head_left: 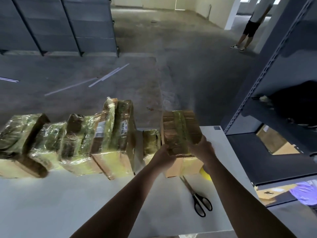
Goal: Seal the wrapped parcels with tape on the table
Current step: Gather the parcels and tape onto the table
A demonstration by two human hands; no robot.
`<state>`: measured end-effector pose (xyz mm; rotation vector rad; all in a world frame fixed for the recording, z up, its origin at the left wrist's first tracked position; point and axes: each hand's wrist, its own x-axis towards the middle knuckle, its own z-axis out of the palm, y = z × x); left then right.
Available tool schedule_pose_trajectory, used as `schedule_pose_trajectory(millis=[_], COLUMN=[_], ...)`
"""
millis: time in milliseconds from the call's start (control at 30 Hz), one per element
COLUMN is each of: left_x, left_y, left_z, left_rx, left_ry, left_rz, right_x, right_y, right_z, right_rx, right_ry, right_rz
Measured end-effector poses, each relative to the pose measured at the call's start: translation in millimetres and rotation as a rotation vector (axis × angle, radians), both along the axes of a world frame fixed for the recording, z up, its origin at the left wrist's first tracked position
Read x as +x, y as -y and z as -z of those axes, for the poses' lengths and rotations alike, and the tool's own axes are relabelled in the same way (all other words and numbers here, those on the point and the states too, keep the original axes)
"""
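Observation:
A brown cardboard parcel (181,131) with a band of yellowish tape over its top stands near the right end of the white table (51,203). My left hand (164,157) grips its near left edge, fingers curled on the top. My right hand (203,149) grips its near right corner. Under my right wrist a bit of a yellow tape roll (205,174) shows. Black-handled scissors (197,196) lie on the table just in front of the parcel.
Several parcels wrapped in clear film and yellow tape (72,141) line the table's far edge to the left. Grey metal shelving (274,117) stands close on the right. More shelving (56,26) stands far left. A person (252,26) stands on the concrete floor beyond.

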<state>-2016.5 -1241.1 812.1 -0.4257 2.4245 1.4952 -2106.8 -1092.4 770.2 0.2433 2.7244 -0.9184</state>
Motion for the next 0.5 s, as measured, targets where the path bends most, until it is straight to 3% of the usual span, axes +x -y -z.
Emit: schedule_pose_trajectory(millis=[233, 400, 500], left_x=[9, 7, 6], left_y=[4, 13, 20], left_z=[9, -17, -32], left_rx=[0.18, 0.515, 0.556], left_ry=[-0.066, -0.099, -0.104], left_rz=[-0.166, -0.402, -0.373], right_x=[12, 31, 38], right_y=[2, 0, -3], right_z=[-15, -71, -104], right_rx=[-0.112, -0.154, -0.151], right_ry=[-0.233, -0.391, -0.465], right_rz=[0.062, 0.01, -0.025])
